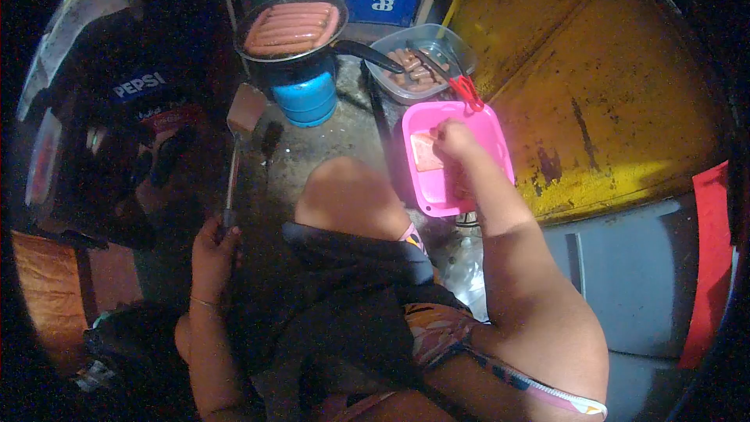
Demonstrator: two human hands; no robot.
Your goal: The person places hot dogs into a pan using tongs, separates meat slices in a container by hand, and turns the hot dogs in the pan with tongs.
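Left hand (215,246): closed around the handle of a spatula (233,164). Right hand (455,141): fingers curled at a pale flat piece (426,153), grip unclear, near the left edge of a pink basin (494,137). Beyond: a clear tub (383,82) of sausage pieces (422,70); a pan (337,31) of sausages (291,27) above a blue canister (308,99).

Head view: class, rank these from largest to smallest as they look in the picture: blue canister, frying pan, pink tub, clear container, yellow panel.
1. Yellow panel
2. Pink tub
3. Frying pan and clear container: they look too alike to rank
4. Blue canister, judging by its visible part
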